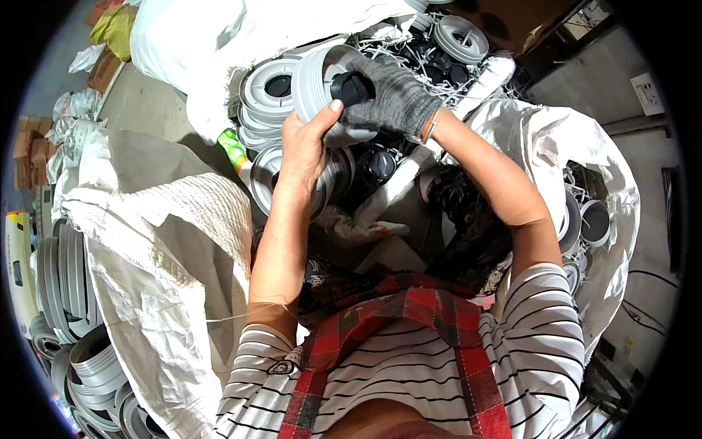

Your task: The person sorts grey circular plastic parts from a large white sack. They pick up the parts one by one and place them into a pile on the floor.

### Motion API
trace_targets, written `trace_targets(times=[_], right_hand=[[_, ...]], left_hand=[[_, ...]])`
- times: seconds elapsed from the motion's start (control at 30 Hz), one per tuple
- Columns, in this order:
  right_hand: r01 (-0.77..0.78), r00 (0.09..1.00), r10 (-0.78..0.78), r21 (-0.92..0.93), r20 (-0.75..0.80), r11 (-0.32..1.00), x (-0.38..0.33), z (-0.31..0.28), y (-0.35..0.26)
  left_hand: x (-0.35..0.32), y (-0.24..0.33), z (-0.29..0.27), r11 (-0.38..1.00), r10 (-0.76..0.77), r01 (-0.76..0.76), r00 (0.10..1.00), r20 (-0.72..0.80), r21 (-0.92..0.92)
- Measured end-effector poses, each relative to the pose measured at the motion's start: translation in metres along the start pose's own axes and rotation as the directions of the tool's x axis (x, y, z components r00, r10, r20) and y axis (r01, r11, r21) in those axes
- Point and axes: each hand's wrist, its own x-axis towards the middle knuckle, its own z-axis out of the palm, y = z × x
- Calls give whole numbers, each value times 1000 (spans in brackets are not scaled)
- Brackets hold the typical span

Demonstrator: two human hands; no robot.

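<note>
Pale concrete floor (pixel 162 102) is showing at the upper left, with brown cardboard boxes (pixel 33 154) and a yellow-green plastic bag (pixel 113 33) lying farther out. On the right, a white rectangular wall socket (pixel 647 94) is sitting on a grey wall. White woven sacks (pixel 161 256) are surrounding the person, who is wearing a white shirt with black stripes (pixel 537 314) and a red-and-black plaid apron (pixel 325 351).

At the upper centre, a light grey ribbed plastic ring (pixel 311 84) is being held up above a pile. The bare left hand (pixel 301 146) is pinching its near wall, the thumb lying across the edge. The right hand (pixel 395 99), in a grey knitted glove, is gripping a black round plastic cap (pixel 352 88) at the ring's opening; how far in the cap is sitting, I cannot tell.

Stacked grey flanged plastic rings (pixel 258 94) are lying below and to the left, and thin white plastic strips (pixel 442 94) are tangling beyond the glove. Loose grey plastic hoops (pixel 95 358) are filling the lower left corner.
</note>
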Motion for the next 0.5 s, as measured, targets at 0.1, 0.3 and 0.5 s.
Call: trace_targets(times=[0.1, 0.3, 0.5], right_hand=[[62, 990, -73, -93, -119, 994, -4, 7, 1], [74, 987, -75, -16, -140, 997, -7, 1, 13], [112, 994, -112, -10, -4, 994, -12, 14, 8]], left_hand=[[-10, 19, 9, 823, 156, -83, 984, -83, 562], [-3, 16, -5, 896, 172, -148, 985, -22, 420], [-7, 11, -7, 995, -47, 43, 998, 39, 86]])
